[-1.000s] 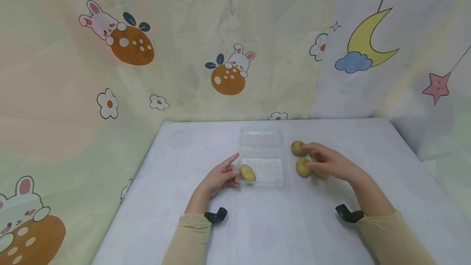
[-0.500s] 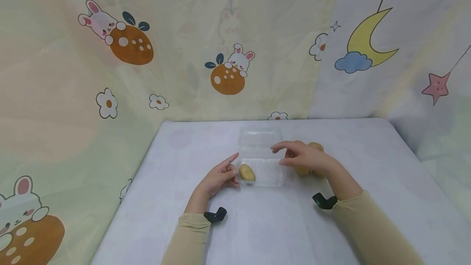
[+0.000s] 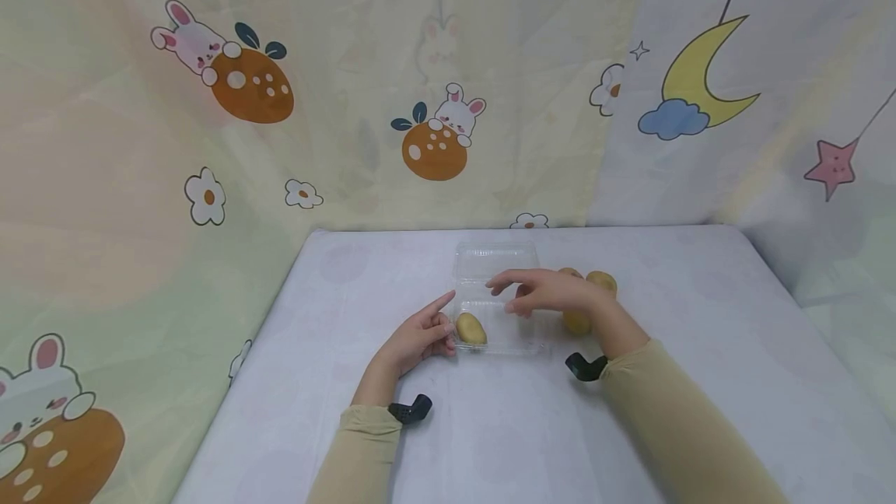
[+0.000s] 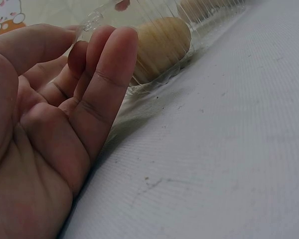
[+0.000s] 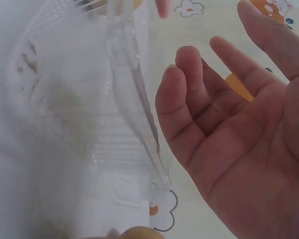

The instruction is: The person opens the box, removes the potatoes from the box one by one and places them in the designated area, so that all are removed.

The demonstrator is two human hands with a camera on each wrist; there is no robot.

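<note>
My left hand (image 3: 420, 339) grips the left edge of a clear plastic clamshell box (image 3: 514, 344); in the left wrist view, thumb and fingers (image 4: 109, 74) meet at its rim. The lid (image 3: 497, 259) lies folded back, away from me. One yellowish potato (image 3: 471, 329) sits at the left end of the box's base, seen through the ribbed wall in the left wrist view as a pale potato (image 4: 164, 47). Above the box's right half hovers my right hand (image 3: 549, 292). Its fingers (image 5: 172, 94) are loosely bent, with nothing between them in the right wrist view.
Right of the box lie more potatoes, among them a far right potato (image 3: 602, 281) and a nearer potato (image 3: 577, 323); my right hand and wrist partly cover this group. A white cloth (image 3: 476, 442) covers the table, and a printed curtain (image 3: 350, 99) hangs behind.
My right hand has moved left from the potatoes on the table to above the box. My left hand and the potato in the box have stayed put.
</note>
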